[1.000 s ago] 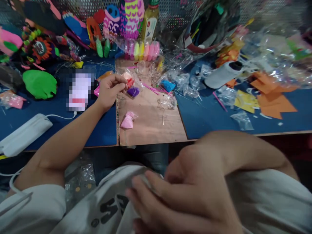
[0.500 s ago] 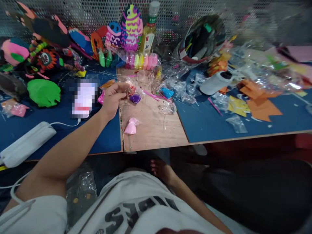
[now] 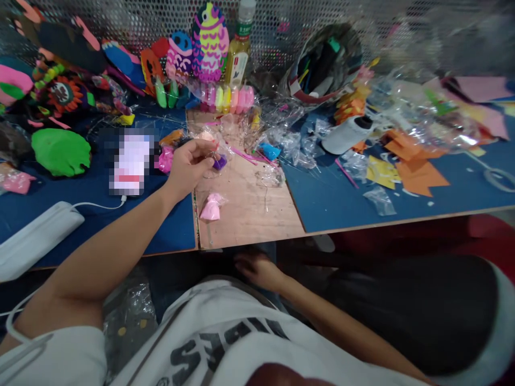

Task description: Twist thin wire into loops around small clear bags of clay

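Head view: pink bundle [image 3: 212, 208] near left fingers [image 3: 201, 146]

1. Right of the pink bag [image 3: 212, 207], bare board [image 3: 249, 217] leaves a hand room from the front edge inward.
2. Behind the bag, the left hand [image 3: 188, 167] and purple lump [image 3: 220, 162] block the way.
3. Behind it to the right, film [image 3: 271, 176] and the blue lump [image 3: 269, 151] crowd passage.
4. Left of it, the forearm [image 3: 116, 241] slants across.

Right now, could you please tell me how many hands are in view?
2: the left hand is at the left edge of the wooden panel, beside the purple lump; the right hand shows below the table, partly in shadow. Others may be hidden.
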The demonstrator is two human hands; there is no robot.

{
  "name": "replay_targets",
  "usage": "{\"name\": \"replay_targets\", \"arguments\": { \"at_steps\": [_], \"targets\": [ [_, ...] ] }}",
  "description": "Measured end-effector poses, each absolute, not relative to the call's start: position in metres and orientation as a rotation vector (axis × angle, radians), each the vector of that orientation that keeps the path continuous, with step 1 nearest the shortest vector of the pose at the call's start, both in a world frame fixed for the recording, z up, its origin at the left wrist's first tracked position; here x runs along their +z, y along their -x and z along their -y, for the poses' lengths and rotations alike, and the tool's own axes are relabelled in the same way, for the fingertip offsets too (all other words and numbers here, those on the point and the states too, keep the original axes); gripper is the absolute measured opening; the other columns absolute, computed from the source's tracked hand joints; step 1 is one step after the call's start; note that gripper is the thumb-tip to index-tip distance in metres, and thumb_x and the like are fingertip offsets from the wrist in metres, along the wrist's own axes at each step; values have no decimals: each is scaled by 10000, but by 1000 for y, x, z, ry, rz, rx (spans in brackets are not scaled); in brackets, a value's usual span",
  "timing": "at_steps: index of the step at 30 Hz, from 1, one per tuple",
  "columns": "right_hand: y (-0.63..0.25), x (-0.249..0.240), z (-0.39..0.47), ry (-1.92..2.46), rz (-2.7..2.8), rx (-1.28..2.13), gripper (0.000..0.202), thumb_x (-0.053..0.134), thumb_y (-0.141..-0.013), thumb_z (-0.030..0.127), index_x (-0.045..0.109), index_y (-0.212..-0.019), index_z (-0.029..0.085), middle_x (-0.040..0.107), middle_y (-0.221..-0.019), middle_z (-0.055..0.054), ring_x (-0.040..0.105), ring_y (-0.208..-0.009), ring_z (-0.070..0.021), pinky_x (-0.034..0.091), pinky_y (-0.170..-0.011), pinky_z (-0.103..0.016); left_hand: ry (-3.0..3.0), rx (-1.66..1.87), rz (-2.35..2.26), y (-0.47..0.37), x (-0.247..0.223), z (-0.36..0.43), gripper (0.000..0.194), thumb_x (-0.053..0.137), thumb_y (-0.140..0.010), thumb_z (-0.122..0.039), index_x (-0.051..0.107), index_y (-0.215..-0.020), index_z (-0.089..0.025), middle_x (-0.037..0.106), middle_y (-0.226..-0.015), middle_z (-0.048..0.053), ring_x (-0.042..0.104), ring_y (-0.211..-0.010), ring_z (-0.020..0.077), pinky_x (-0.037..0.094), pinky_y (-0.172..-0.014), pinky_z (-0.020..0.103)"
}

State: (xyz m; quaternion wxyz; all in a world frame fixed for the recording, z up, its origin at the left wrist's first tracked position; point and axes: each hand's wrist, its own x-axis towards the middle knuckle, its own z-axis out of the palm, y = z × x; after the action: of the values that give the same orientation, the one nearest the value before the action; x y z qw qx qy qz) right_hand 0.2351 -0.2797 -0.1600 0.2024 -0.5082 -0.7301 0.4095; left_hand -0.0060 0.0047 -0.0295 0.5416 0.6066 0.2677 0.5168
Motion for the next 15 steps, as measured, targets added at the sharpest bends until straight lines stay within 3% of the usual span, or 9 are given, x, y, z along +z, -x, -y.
{"name": "replay_targets", "arguments": {
  "at_steps": [2, 4, 6, 8, 10, 15],
  "targets": [
    [-229, -111, 271, 1072, 2199, 1204, 199, 771, -1147, 390, 881, -1169, 226, 877, -990, -67, 824, -869, -228, 622, -797, -334, -1535, 1226, -645, 5, -31, 0, 331, 929, -874, -223, 804, -1181, -211, 885, -1089, 72, 873, -1052, 266, 732, -891, 376],
    [-228, -56, 246, 537, 2397, 926, 205, 701, -1207, 353, 838, -1216, 201, 841, -919, -49, 770, -778, -204, 568, -749, -354, -1641, 1229, -643, 4, -33, 4, 340, 900, -912, -216, 808, -1240, -210, 886, -1109, 76, 875, -1062, 260, 710, -868, 355],
    [-230, -8, 205, 470, 2403, 550, 165, 682, -1235, 321, 780, -1203, 192, 809, -871, -31, 716, -710, -188, 503, -678, -357, -1741, 1249, -618, 5, -34, 7, 362, 866, -947, -211, 812, -1305, -217, 885, -1084, 65, 876, -1033, 243, 680, -836, 335],
    [-234, 23, 152, 625, 2310, 308, 79, 705, -1209, 278, 757, -1198, 220, 837, -962, -37, 755, -786, -190, 527, -716, -340, -1836, 1290, -596, 6, -35, 8, 368, 855, -985, -230, 811, -1350, -229, 879, -1049, 48, 876, -994, 226, 649, -808, 321],
    [-237, 33, 101, 766, 2181, 210, 63, 723, -1152, 206, 759, -1193, 237, 817, -975, -12, 749, -801, -177, 518, -715, -314, -1925, 1324, -590, 7, -34, 9, 356, 863, -1029, -273, 800, -1377, -237, 876, -1054, 41, 875, -981, 219, 641, -816, 322],
    [-235, 9, 33, 699, 2063, 150, 81, 714, -1129, 240, 762, -1195, 237, 794, -981, -15, 719, -780, -176, 561, -731, -317, -2033, 1320, -523, 7, -29, 15, 368, 800, -1132, -294, 730, -1492, -279, 873, -1106, 31, 869, -987, 214, 699, -905, 362]
  ]
}}
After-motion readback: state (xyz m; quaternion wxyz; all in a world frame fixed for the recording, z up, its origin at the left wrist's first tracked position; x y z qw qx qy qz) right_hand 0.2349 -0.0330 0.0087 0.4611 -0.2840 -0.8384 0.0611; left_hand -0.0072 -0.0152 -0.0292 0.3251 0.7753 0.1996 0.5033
